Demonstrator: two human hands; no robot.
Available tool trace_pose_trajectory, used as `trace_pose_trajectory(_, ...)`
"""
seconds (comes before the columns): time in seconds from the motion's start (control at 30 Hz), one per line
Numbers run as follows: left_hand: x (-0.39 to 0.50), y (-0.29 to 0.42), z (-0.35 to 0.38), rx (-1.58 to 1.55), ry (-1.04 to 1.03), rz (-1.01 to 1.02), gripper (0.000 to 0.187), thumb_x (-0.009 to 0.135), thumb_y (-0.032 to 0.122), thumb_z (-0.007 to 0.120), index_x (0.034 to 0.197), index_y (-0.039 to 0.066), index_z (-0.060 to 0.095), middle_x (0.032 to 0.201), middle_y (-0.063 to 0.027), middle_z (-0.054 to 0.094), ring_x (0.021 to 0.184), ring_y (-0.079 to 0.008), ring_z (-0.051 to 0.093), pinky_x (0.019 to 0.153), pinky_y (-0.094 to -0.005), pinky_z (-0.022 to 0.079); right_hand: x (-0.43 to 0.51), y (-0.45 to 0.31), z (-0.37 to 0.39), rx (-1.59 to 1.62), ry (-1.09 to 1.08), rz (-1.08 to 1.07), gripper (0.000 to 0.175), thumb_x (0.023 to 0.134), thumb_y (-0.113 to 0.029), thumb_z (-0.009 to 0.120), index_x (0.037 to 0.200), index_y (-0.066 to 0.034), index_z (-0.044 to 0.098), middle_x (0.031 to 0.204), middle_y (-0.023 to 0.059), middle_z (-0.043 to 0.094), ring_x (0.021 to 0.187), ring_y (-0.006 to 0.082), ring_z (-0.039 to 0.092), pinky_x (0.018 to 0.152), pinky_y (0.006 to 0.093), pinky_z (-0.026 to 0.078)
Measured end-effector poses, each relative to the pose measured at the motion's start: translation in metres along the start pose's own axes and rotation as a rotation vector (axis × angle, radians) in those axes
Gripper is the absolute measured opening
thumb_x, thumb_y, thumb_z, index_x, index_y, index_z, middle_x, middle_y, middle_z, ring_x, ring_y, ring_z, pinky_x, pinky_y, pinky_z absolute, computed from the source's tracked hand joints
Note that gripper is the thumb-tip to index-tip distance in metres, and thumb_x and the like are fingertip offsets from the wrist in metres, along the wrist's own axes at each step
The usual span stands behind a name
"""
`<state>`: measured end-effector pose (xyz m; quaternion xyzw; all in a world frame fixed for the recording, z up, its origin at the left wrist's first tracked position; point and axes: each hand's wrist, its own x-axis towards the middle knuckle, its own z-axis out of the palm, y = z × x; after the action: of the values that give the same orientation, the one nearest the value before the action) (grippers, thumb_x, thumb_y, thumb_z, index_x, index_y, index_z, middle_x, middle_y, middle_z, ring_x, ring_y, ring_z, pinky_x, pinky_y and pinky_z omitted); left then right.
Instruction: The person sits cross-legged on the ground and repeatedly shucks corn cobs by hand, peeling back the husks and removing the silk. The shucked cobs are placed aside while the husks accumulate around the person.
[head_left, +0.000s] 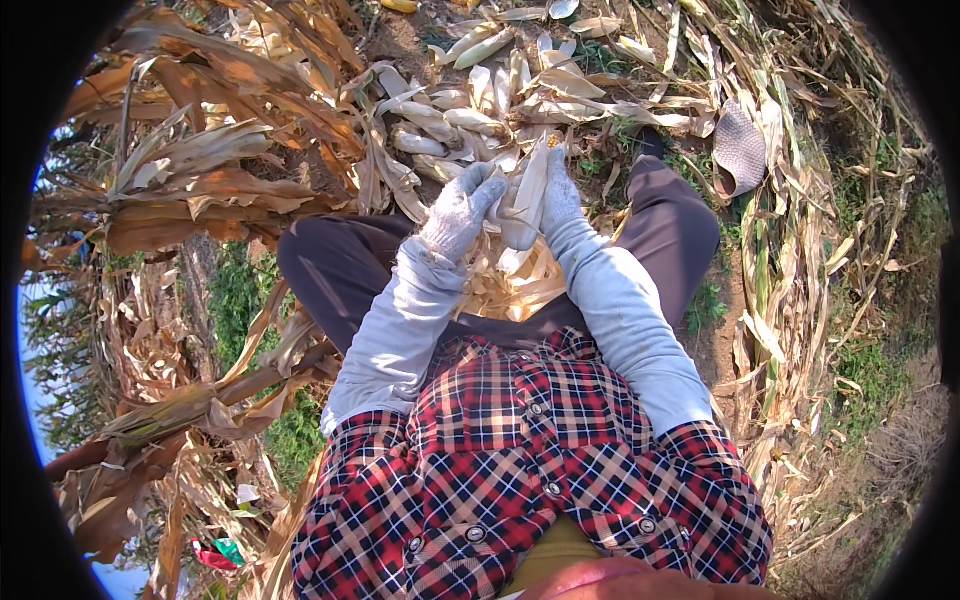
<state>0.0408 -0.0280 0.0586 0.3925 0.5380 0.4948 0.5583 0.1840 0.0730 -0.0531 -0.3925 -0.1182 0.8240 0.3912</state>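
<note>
An ear of corn (526, 196), still partly wrapped in pale dry husk, stands on a slant in front of me between my knees. Yellow kernels (553, 140) show at its upper end. My right hand (561, 193), in a whitish knit glove, is closed around the ear from the right side. On the left, my gloved left hand (459, 210) pinches a flap of husk (508, 196) beside the ear; its fingertips partly hide the flap. Below the hands, loose husks (529, 289) lie between my legs.
Several husk-covered ears (435, 124) lie heaped beyond my hands. Dry corn stalks with brown leaves (217, 195) crowd the left, and flattened stalks (780, 277) run along the right. A pale textured pad-like object (740, 150) rests near my right knee.
</note>
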Motion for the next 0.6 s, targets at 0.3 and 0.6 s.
trace_pose_trajectory(0.3, -0.047, -0.031, -0.016, 0.481, -0.371, -0.442, 0.031, 0.102, 0.03, 0.063, 0.117, 0.005, 0.07, 0.098, -0.008, 0.071, 0.087, -0.0155, 0.068, 0.078, -0.0328, 0.053, 0.009, -0.015, -0.001, -0.084, 0.015, -0.122, 0.072, 0.102, -0.07, 0.041, 0.125, -0.006, 0.063, 0.095, 0.012, 0.072, 0.078, 0.0271, 0.07, 0.072, 0.0412, 0.061)
trace_pose_trajectory(0.6, 0.009, -0.049, 0.013, 0.491, 0.23, 0.072, 0.045, 0.093, 0.031, 0.074, 0.124, -0.001, 0.064, 0.109, -0.0173, 0.074, 0.1, -0.0271, 0.072, 0.09, -0.0394, 0.055, -0.006, 0.0, 0.001, -0.563, 0.046, -0.338, 0.06, 0.105, -0.047, 0.055, 0.139, 0.0025, 0.058, 0.121, 0.0167, 0.07, 0.105, 0.0242, 0.066, 0.094, 0.0357, 0.053)
